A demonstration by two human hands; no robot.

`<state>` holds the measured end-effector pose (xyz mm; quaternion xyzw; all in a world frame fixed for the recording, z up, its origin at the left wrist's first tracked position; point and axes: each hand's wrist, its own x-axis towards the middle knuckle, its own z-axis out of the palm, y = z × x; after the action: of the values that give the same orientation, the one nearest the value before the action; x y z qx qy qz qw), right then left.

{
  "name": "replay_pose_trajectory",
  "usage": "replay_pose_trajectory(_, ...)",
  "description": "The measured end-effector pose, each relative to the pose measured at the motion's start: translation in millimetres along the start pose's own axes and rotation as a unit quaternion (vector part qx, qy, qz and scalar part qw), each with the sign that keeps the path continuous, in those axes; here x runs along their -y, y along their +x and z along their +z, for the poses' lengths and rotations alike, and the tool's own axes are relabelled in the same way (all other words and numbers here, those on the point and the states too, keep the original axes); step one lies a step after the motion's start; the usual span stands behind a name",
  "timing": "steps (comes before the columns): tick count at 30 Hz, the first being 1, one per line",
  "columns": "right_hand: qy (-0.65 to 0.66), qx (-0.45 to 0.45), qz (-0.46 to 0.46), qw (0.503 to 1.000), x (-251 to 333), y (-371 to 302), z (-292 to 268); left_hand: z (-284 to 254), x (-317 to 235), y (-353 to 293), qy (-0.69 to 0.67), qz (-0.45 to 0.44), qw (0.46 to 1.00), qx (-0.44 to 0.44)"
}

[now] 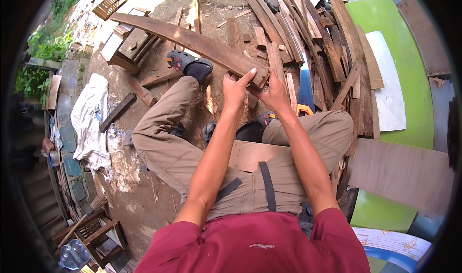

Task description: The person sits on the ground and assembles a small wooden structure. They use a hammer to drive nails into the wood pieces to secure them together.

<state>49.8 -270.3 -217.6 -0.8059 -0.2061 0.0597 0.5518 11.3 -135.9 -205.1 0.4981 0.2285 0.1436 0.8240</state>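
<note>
A long brown wooden plank (pixel 187 41) stretches from my hands up toward the far left, its near end tilted in front of my knees. My left hand (pixel 236 91) grips the left side of that end, the thumb lying on top. At the opposite side my right hand (pixel 273 92) is wrapped round the same end, with some fingers hidden beneath the wood. Just right of my right hand a handsaw (pixel 306 83) with a blue blade and orange handle leans by the scrap wood. Neither hand touches it.
A heap of loose boards (pixel 332 51) lies to the right, beside a green panel (pixel 414 56) and a white sheet (pixel 386 88). On the left are a white cloth (pixel 90 121) and a dark wood strip (pixel 118 112). A small wooden frame (pixel 126 54) stands far left. A plastic bottle (pixel 74 254) sits low left.
</note>
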Motion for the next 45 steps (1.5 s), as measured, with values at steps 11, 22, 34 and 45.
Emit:
replay_pose_trajectory(11,-0.038,-0.055,0.013,0.998,-16,-13,-33,51,22,-20,-0.019,-0.012,1.0,-0.007)
replay_pose_trajectory(22,-0.004,-0.02,0.027,0.999,-23,-24,-24,30,11,-13,0.015,-0.071,0.997,0.03)
replay_pose_trajectory(34,0.014,-0.018,-0.007,1.0,-14,-21,-33,37,21,-18,-0.002,-0.014,1.0,0.019)
replay_pose_trajectory(45,0.042,-0.038,0.009,0.998,-17,-18,-24,38,24,-20,0.006,0.028,1.0,0.01)
